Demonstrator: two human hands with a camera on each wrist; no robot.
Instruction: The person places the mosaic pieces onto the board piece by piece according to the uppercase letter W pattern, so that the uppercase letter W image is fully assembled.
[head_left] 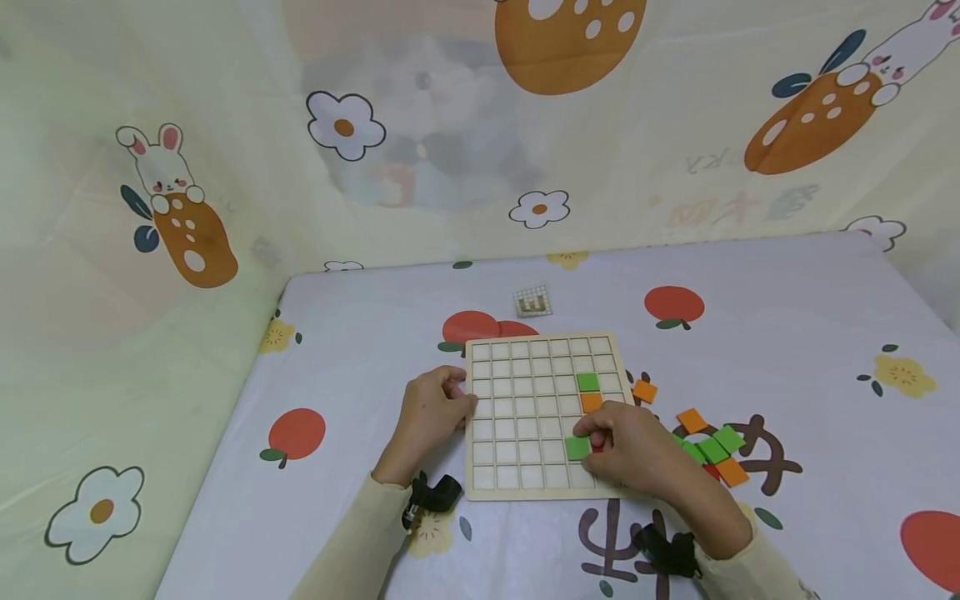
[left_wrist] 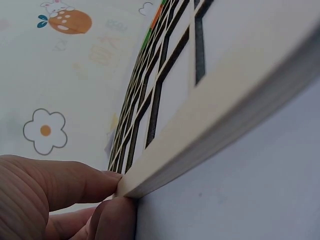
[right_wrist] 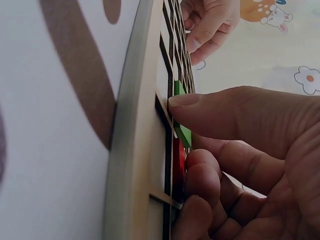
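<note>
A square wooden grid board [head_left: 547, 494] lies on the tablecloth between both hands. At its left edge, my left hand [head_left: 427, 412] pinches the rim between thumb and fingers, as the left wrist view confirms. Over the lower right cells, my right hand [head_left: 637, 442] pinches a green square tile [head_left: 577, 448]. That tile looks slightly tilted in the right wrist view, with the thumb on its edge. Beside it a red tile [right_wrist: 178, 165] sits in a cell, partly covered by fingers. Farther up the board are another green tile [head_left: 588, 382] and an orange tile [head_left: 592, 402].
Right of the board lies a loose pile of green tiles [head_left: 712, 451], orange tiles [head_left: 732, 472] and a partly hidden red one. Single orange tiles [head_left: 644, 392] lie nearer the board. Behind it is a small printed pattern card [head_left: 532, 301]. A patterned curtain [head_left: 435, 183] hangs behind the table.
</note>
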